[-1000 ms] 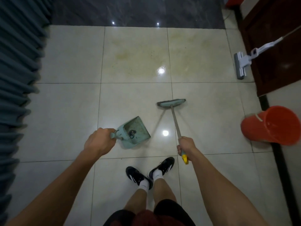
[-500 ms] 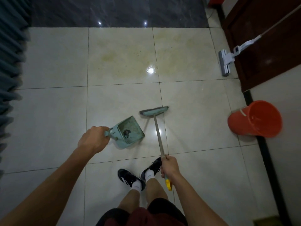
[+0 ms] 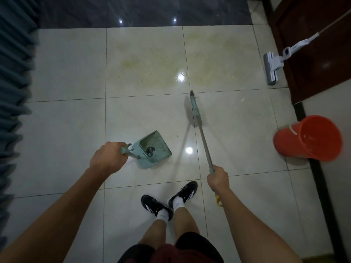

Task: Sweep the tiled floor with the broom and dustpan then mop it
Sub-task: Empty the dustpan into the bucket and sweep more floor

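Sweeping appears to be the step in hand. The left hand [image 3: 108,158] has its fingers curled round the handle of a green dustpan [image 3: 152,149], which sits on the pale tiled floor [image 3: 66,130] holding a small dark clump of dirt. To its right, the right hand [image 3: 217,178] grips the broom [image 3: 201,130], fingers wrapped round the handle, its head turned edge-on. The next move likely calls for drawing debris toward the pan. Farther right a mop [image 3: 273,63] leans unused beside an orange bucket [image 3: 307,138]. No readable writing anywhere.

Left hand [image 3: 108,158] grips the dustpan [image 3: 153,149] — right hand [image 3: 217,178] grips the broom [image 3: 195,109].
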A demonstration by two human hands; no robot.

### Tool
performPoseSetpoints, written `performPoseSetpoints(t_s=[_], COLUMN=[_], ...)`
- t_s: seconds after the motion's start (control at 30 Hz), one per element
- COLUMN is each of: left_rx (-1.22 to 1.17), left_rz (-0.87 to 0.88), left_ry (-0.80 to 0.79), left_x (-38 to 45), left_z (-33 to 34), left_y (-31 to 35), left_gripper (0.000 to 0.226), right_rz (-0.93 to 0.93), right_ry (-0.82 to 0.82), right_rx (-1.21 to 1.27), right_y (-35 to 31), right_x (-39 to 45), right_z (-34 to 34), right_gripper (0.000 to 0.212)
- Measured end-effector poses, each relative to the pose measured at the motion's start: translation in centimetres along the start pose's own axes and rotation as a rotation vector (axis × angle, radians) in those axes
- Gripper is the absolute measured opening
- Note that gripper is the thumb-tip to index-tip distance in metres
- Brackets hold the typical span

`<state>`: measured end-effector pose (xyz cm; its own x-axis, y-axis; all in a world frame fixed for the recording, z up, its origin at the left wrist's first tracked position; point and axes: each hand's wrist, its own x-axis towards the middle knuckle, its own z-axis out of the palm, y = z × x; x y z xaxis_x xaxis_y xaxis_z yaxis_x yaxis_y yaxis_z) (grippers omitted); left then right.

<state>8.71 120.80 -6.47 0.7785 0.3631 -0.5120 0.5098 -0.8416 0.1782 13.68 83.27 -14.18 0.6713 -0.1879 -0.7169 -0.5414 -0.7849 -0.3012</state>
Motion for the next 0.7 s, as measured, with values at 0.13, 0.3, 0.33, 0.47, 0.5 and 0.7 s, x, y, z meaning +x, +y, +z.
performPoseSetpoints(t_s=[0.13,0.3,0.33,0.47,0.5,0.7], left_rx=[0.007,0.019,0.024,0.027,0.027,-0.011], left_rz=[-0.004,-0.005,-0.003,0.002,0.0,0.038], left_ry=[-0.001,-0.005,-0.007,-0.009,-0.003,-0.019], left_x=[0.7,1.1,1.1,1.4,1.5,1.4], left_z=[-0.4,-0.1,0.0,-0.1,-0.3,-1.1], left_y=[-0.1,0.9,1.1,1.0,0.9,-0.3], left_gripper=[0.02,0.016,0.016,0.015,0.013,0.013], right_rz=[-0.026,-0.028,-0.029,-0.045,-0.044,-0.007], right_ry=[-0.035,-0.115,-0.134,-0.209,-0.224,-0.288], right_rx=[-0.202,-0.325,-0.328,-0.264,-0.236,-0.063], right_y=[1.0,1.2,1.2,1.1,0.8,-1.4], right_x=[0.5,0.1,-0.3,-2.1,-2.6,-6.8], right_z=[-0.3,0.6,1.0,2.9,3.4,5.2], right_gripper=[0.051,0.046,0.047,0.047,0.045,0.034])
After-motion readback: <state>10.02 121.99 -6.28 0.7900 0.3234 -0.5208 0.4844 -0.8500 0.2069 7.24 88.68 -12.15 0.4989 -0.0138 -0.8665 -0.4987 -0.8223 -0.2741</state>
